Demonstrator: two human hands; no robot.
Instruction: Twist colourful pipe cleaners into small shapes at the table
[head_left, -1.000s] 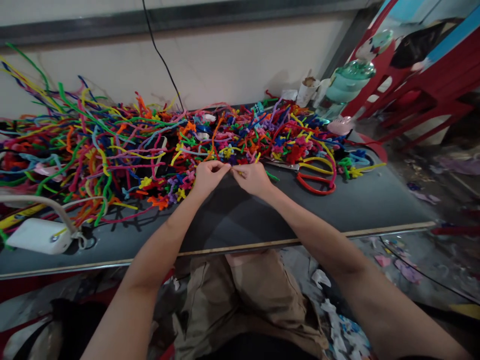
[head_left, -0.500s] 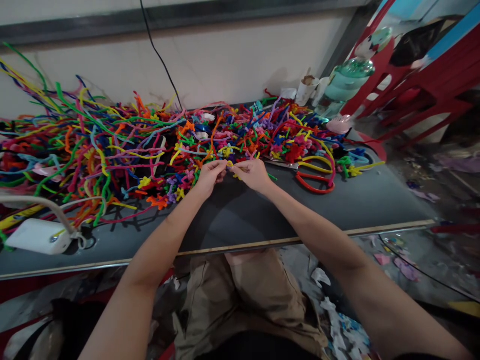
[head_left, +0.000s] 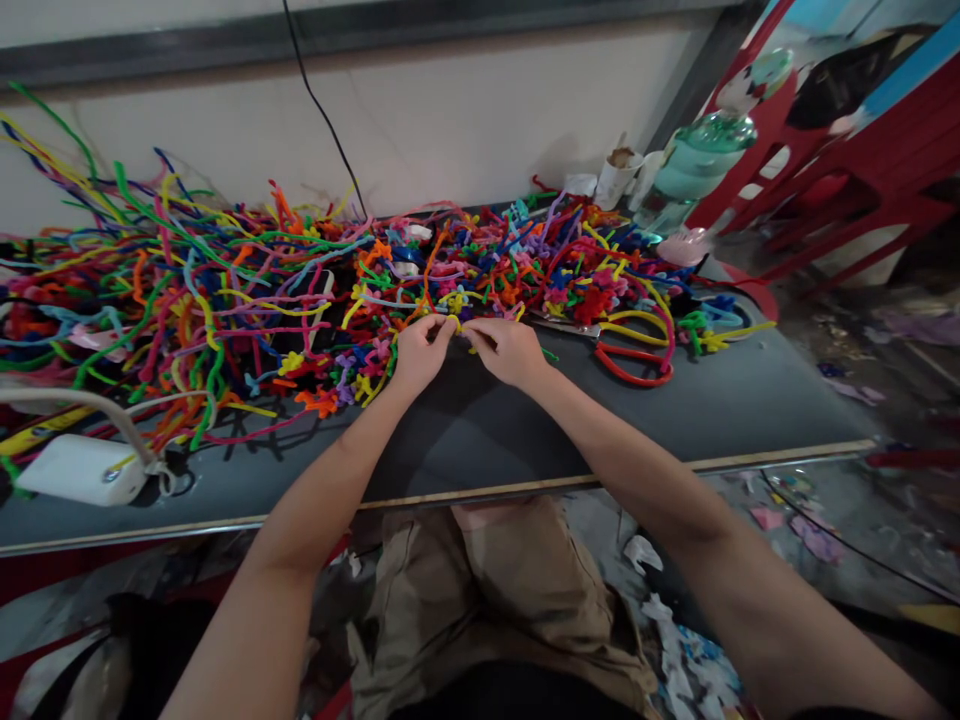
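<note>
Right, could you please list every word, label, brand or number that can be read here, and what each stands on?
No text can be read.
Yellow strip at the left edge: dark marks, too blurred to tell whether they are lettering.
White box: no lettering that I can make out.
Scissors: none legible.

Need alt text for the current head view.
Two bare hands, left and right, pinch a small yellow piece above a dark tabletop. Behind them spreads a tangled heap of colorful fuzzy stems; scissors with red and yellow handles lie to the right.
</note>
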